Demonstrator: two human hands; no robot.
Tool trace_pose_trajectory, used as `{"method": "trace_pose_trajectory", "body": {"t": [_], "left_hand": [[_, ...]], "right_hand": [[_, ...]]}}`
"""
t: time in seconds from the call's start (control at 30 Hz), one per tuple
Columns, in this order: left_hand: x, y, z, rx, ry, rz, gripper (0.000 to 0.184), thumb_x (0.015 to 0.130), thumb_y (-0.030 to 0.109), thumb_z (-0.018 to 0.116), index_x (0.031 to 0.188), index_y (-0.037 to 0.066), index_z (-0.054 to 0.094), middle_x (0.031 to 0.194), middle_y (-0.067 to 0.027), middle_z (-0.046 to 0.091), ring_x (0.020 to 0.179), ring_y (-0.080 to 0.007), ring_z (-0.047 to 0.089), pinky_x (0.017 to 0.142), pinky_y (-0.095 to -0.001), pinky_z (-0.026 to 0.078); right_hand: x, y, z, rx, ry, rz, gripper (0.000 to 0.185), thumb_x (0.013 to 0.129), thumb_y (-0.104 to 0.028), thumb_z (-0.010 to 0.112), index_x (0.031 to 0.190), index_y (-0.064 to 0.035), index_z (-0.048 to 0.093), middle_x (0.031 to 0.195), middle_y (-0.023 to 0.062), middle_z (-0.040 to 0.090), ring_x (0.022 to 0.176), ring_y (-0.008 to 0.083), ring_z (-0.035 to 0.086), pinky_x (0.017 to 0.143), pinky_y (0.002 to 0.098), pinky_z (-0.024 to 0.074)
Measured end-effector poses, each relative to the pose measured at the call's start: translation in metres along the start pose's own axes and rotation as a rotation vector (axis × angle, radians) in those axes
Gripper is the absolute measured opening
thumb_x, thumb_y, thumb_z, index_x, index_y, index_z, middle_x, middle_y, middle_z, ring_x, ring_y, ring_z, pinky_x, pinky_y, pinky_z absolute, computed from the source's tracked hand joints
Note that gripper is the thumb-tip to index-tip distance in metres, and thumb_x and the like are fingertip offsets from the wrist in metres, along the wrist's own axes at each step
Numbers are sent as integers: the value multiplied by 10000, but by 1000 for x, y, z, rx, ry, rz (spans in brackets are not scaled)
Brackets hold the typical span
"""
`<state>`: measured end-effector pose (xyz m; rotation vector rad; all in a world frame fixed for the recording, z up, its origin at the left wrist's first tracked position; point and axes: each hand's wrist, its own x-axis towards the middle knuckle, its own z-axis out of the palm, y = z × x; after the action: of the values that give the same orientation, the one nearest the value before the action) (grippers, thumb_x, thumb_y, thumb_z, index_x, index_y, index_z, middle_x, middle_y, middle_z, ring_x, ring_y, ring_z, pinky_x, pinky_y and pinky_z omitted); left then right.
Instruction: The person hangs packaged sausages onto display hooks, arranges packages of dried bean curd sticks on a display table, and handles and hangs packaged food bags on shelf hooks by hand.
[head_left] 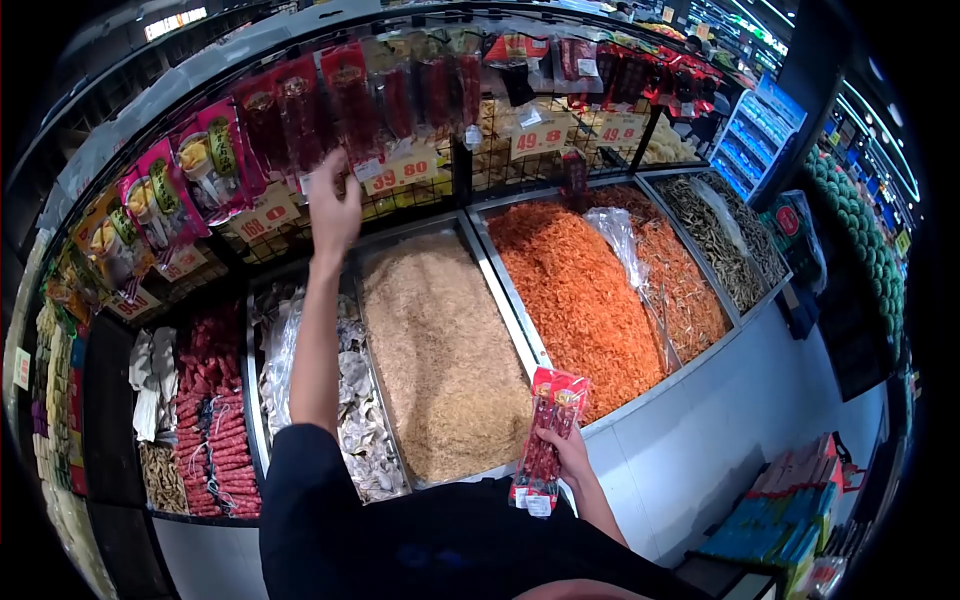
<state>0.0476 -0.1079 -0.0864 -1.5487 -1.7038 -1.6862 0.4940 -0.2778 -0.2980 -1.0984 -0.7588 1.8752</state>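
My left hand (335, 205) is raised at the hanging rack, fingers apart and slightly bent, just below the red sausage packets (347, 88). A price sign (400, 172) reading 39.80 hangs right beside it. Nothing shows in its fingers. Low in front of my body, my right hand (568, 455) is closed round red-topped sausage packets (546, 435), held upright with white labels at the bottom. Behind them lie a bin of pale tan dried goods (440, 340) and a bin of orange dried goods (570, 300).
Pink snack bags (215, 160) hang at the left. Red sausages (215, 400) and pale dried pieces (360, 400) fill the left bins. Small dark dried fish (705, 220) lie at the right, near a blue rack (757, 138). Stacked packages (785, 510) stand at the lower right.
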Motion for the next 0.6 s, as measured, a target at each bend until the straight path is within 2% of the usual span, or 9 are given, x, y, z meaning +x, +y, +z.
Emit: {"method": "trace_pose_trajectory", "body": {"t": [0.07, 0.1, 0.17, 0.2, 0.27, 0.3, 0.4, 0.53, 0.6], "left_hand": [[-101, 25, 11, -287, -546, -272, 364, 917, 189, 584, 1238, 20, 549, 1126, -133, 643, 1006, -242, 628, 864, -383, 523], [-145, 37, 15, -225, -1011, -511, 433, 937, 254, 578, 1304, 31, 517, 1136, -130, 645, 1039, -239, 620, 883, -387, 521], [-232, 64, 16, -402, -1476, -371, 616, 963, 390, 516, 1470, 97, 323, 1186, -182, 611, 1022, -237, 620, 892, -368, 531], [-260, 85, 10, -604, -1635, -532, 663, 971, 433, 493, 1498, 120, 241, 1254, -204, 557, 941, -248, 625, 828, -357, 543], [-320, 113, 9, -916, -1545, -752, 573, 985, 396, 495, 1440, 99, 316, 1259, -161, 548, 1110, -217, 555, 881, -372, 522], [-335, 125, 10, -856, -1452, -617, 499, 990, 343, 513, 1378, 58, 381, 1228, -108, 555, 1129, -169, 528, 909, -345, 493], [-385, 131, 18, -1052, -1047, -934, 447, 989, 284, 532, 1335, 20, 427, 1200, -73, 560, 1098, -139, 528, 908, -320, 477], [-380, 110, 11, -1157, -809, -1344, 313, 975, 258, 562, 1156, 2, 554, 1037, -46, 623, 962, -116, 582, 842, -285, 487], [-361, 82, 10, -898, -677, -1144, 275, 971, 251, 568, 1128, 25, 556, 977, -27, 622, 883, -106, 581, 786, -277, 492]], "right_hand": [[0, -1, 5, -14, -22, 25, 345, 832, -11, 671, 1159, -19, 560, 1029, 55, 644, 916, 149, 629, 816, 305, 523], [1, -1, 4, -56, -40, 33, 331, 836, -17, 673, 1151, -13, 568, 1042, 61, 650, 919, 148, 633, 820, 301, 523], [-1, -7, 12, -70, -48, 73, 327, 837, -16, 672, 1149, -9, 574, 1050, 66, 654, 921, 149, 637, 822, 300, 523], [-1, -9, 16, -92, -70, 116, 323, 838, -14, 670, 1147, -4, 579, 1059, 71, 658, 923, 149, 640, 824, 299, 522], [3, -3, 15, -113, -85, 90, 313, 842, -12, 665, 1145, 9, 591, 1065, 84, 665, 922, 151, 645, 823, 297, 522], [5, 1, 13, -129, -104, 61, 316, 842, -10, 663, 1149, 12, 592, 1064, 88, 665, 923, 152, 645, 824, 298, 521], [7, 2, 19, -164, -116, 22, 328, 831, 2, 661, 1152, 8, 593, 1053, 83, 666, 905, 154, 648, 821, 296, 516], [10, 3, 19, -268, -144, -3, 335, 839, -7, 656, 1166, 9, 583, 1068, 86, 661, 903, 162, 652, 800, 297, 537], [11, 2, 14, -373, -76, 40, 382, 850, -4, 641, 1220, 7, 547, 1057, 91, 661, 883, 172, 659, 751, 306, 557]]}}
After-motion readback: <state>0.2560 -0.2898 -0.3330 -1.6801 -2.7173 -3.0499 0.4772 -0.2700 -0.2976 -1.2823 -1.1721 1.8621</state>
